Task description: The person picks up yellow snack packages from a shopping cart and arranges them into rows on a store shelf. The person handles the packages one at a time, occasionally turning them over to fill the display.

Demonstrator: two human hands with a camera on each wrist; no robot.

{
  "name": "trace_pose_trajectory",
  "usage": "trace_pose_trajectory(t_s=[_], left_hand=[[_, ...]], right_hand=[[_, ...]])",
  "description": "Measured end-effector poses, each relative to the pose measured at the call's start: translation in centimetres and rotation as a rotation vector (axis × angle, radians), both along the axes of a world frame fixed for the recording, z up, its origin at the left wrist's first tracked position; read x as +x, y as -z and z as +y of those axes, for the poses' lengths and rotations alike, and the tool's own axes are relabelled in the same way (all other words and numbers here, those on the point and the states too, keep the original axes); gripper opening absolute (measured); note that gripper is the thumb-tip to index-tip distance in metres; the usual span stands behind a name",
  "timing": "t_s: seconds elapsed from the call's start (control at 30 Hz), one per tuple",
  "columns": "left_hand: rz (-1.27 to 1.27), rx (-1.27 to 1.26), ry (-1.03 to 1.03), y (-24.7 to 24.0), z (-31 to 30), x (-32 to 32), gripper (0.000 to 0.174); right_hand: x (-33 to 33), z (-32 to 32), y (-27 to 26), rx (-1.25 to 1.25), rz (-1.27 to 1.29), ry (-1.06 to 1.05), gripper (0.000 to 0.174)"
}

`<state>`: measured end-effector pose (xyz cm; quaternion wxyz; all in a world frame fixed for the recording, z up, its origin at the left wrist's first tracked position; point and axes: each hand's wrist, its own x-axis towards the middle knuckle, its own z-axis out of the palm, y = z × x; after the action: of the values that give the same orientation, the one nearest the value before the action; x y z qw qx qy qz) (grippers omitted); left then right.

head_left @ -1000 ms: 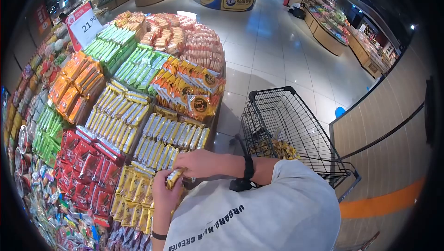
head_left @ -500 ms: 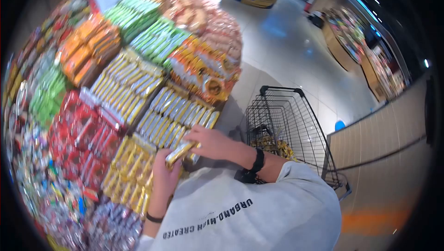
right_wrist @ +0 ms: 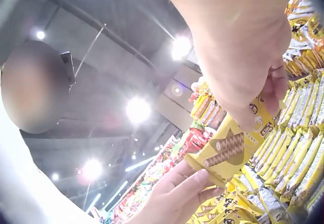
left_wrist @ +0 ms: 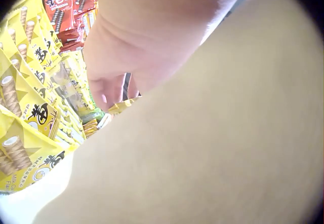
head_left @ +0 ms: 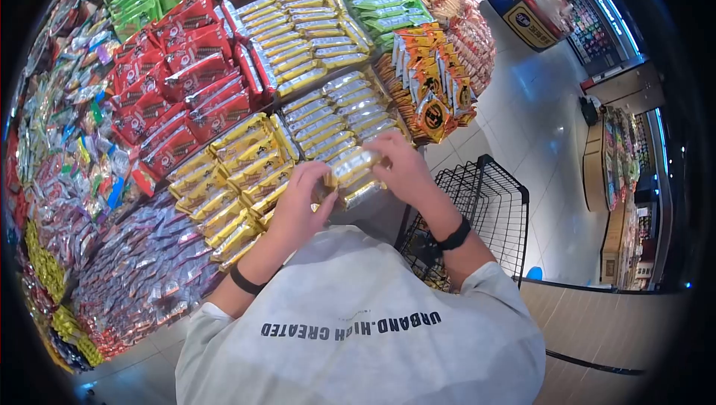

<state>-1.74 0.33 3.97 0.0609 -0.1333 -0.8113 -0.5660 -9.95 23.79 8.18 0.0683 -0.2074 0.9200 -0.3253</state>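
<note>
A yellow snack packet with rolled wafers printed on it is held between the two hands in the right wrist view. The right hand pinches its upper end; the left hand has its thumb and fingers at the other end. In the head view the packet lies just over the front of a bin of silver-and-yellow packets. The left wrist view shows the left hand near yellow packets, its fingertips largely hidden.
Red packets, yellow packets and purple-wrapped sweets fill bins to the left. Orange packets stand beyond the right hand. A black wire cart is at the right, close to the right forearm.
The head view has turned, so the display sits further right and more of its near-left part shows. Both hands still hold a packet, now with its broad side turned up.
</note>
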Motion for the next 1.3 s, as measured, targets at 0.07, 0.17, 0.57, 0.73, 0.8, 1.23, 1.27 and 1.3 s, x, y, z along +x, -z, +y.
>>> trace_pose_trajectory(t_s=[0.07,0.17,0.57,0.73,0.8,1.23,1.27,1.3], left_hand=[[0.023,-0.04,-0.095,0.2,-0.5,0.2,0.053],[-0.015,-0.037,-0.135,1.1,-1.0,0.7,0.056],[-0.147,0.026,-0.135,1.7,-2.0,1.6,0.049],[-0.139,-0.09,-0.19,0.2,-2.4,1.0,0.039],[-0.093,-0.124,-0.182,-0.3,-2.7,0.3,0.035],[0.097,-0.59,-0.115,0.8,-2.6,-10.1,0.046],[0.091,-0.638,-0.11,1.5,-2.7,-11.2,0.051],[0.096,-0.67,-0.1,2.5,-3.0,-12.2,0.054]], right_hand=[[-2.0,-0.8,0.9,-0.032,0.108,0.055,0.034],[-5.3,-2.5,2.8,-0.005,0.199,0.044,0.034],[-13.3,-11.3,9.1,0.012,0.262,0.026,0.04],[-14.0,-12.2,10.3,0.029,0.163,0.157,0.054],[-14.1,-11.9,10.3,0.011,0.172,0.153,0.051],[-14.1,-12.9,12.1,-0.197,0.284,0.302,0.037],[-13.6,-12.7,11.3,-0.209,0.287,0.303,0.032],[-14.1,-12.6,12.0,-0.221,0.309,0.284,0.035]])
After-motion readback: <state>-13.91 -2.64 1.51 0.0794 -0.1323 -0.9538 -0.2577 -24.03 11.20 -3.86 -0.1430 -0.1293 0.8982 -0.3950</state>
